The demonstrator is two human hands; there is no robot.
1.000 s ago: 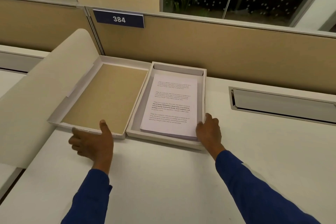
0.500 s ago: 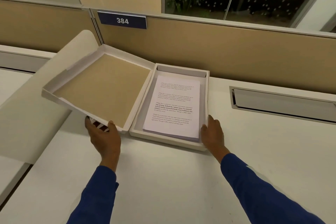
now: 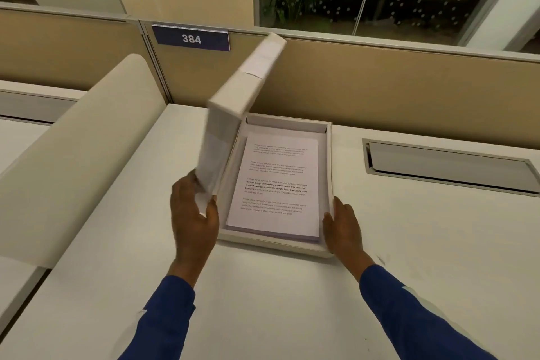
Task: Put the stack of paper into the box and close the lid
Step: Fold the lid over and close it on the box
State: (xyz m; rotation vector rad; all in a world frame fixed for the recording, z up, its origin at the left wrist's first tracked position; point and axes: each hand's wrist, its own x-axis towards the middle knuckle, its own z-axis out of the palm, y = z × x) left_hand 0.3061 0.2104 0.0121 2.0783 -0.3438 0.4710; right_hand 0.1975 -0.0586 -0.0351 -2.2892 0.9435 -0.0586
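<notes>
A white box (image 3: 329, 172) sits open on the white desk, and a stack of printed paper (image 3: 277, 187) lies flat inside it. The hinged white lid (image 3: 230, 128) stands nearly upright along the box's left side, blurred by motion. My left hand (image 3: 194, 216) grips the lid's near edge, with the thumb on the inner side. My right hand (image 3: 343, 225) rests against the box's near right corner, fingers together on the outer wall.
A tan partition with a blue "384" plate (image 3: 191, 38) runs behind the desk (image 3: 263, 295). A curved cream divider panel (image 3: 76, 155) stands to the left. A cable slot with a metal flap (image 3: 447, 166) lies in the desk on the right.
The lid lay flat open on the left a second ago. My left hand has lifted it and swung it up to near vertical. The right hand stays at the box's corner.
</notes>
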